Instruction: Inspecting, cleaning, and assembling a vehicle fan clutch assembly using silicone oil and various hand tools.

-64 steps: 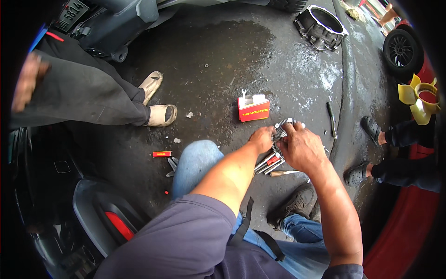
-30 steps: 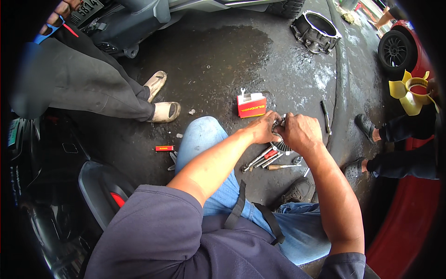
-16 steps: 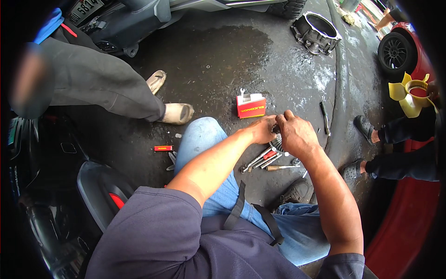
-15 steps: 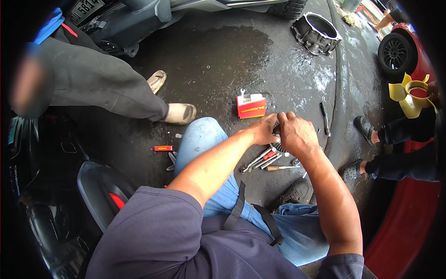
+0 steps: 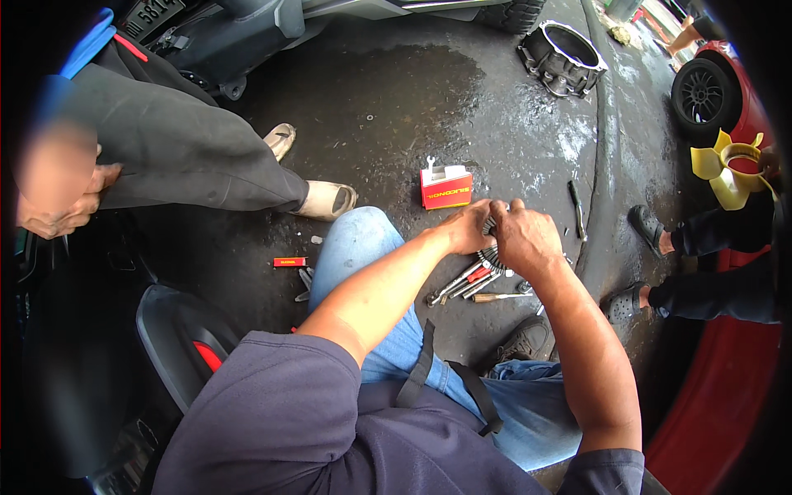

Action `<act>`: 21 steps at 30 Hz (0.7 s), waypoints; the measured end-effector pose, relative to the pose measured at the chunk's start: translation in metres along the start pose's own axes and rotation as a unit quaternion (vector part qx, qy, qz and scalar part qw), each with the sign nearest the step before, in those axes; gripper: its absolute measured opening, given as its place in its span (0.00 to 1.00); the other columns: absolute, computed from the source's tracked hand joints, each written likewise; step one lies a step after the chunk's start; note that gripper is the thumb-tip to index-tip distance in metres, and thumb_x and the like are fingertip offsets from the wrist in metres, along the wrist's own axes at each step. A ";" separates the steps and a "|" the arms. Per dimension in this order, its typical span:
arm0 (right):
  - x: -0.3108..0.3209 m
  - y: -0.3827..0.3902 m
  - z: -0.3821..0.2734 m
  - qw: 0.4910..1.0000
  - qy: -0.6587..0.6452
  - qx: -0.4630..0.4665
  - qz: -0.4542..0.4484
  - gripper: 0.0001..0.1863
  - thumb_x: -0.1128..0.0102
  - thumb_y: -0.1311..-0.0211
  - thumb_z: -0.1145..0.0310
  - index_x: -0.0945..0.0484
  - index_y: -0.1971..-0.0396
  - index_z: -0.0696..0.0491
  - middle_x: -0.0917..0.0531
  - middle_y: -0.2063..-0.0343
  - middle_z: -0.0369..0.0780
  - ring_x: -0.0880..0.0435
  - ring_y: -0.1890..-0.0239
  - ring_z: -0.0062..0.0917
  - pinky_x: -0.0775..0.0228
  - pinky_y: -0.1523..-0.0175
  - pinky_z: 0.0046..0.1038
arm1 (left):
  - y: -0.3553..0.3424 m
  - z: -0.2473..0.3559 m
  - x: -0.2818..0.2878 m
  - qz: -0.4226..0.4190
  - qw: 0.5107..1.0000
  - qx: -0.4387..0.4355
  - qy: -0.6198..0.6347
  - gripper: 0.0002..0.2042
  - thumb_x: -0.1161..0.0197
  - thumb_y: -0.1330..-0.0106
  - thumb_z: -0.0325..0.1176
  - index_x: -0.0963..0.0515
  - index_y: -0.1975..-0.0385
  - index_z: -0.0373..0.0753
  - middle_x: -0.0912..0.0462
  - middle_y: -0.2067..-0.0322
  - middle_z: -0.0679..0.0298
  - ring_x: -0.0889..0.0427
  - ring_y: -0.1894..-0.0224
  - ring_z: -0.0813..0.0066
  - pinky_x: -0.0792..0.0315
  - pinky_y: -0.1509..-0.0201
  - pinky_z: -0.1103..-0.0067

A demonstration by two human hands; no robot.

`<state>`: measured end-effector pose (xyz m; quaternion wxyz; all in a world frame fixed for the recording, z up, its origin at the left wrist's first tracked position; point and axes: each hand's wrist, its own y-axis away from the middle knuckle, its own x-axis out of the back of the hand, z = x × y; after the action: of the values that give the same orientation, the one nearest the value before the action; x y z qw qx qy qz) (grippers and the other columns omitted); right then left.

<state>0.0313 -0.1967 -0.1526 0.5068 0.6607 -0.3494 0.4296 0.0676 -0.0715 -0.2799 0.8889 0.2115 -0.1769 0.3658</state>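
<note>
I had both hands close together above the tools, with the finned metal part (image 5: 493, 261) between them, to the right of the bent left knee (image 5: 361, 235) and on the near side of the red box (image 5: 446, 196). The left hand (image 5: 469, 229) was curled about its left side and the right hand (image 5: 532, 239) was closed over it from the right, fingers bent; the hands hid most of the grip, so I could not tell where each fingertip pressed. What showed of the part was a curved rim of close-set fins or teeth below the fingers. I took it for solid metal: stiff, unlikely to give under a squeeze, and fairly heavy for its size, so a hold from two sides looked right to me. The fins should have offered some bite, though their edges could have been sharp or easily nicked, and I favoured the solid body over single fins. The fingers looked smudged, so I reckoned on grease and a chance of slipping on any smooth face. A bundle of hand tools (image 5: 455, 284) and a wooden-handled tool (image 5: 495, 298) lay on the dark floor (image 5: 388, 124) close by; whether the part touched them I could not see.
</note>
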 end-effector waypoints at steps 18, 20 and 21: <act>-0.015 -0.001 0.005 0.997 0.013 0.061 0.044 0.14 0.46 0.42 0.69 0.24 0.55 0.51 0.24 0.59 0.44 0.20 0.53 0.38 0.25 0.52 0.38 | -0.012 -0.074 -0.049 0.081 0.995 0.045 -0.038 0.42 0.26 0.53 0.40 0.39 0.37 0.33 0.27 0.44 0.48 0.28 0.40 0.51 0.33 0.37 0.70; -0.019 -0.002 0.010 0.998 0.027 0.052 0.028 0.13 0.48 0.40 0.69 0.23 0.56 0.51 0.24 0.60 0.43 0.20 0.53 0.38 0.25 0.52 0.37 | -0.015 -0.087 -0.078 0.048 0.968 0.228 0.093 0.53 0.24 0.55 0.44 0.50 0.32 0.28 0.35 0.37 0.42 0.34 0.35 0.53 0.38 0.32 0.72; -0.025 -0.003 0.015 0.996 0.057 0.055 0.037 0.12 0.48 0.41 0.69 0.21 0.58 0.50 0.24 0.61 0.43 0.20 0.54 0.37 0.25 0.52 0.36 | -0.016 -0.088 -0.095 0.062 0.933 0.304 0.183 0.53 0.24 0.54 0.45 0.51 0.32 0.28 0.37 0.37 0.41 0.35 0.34 0.54 0.39 0.31 0.72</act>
<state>0.0278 -0.2097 -0.1786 0.4727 0.6489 -0.3199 0.5032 0.0301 -0.0921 -0.4033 0.7747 0.3895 0.0958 0.4889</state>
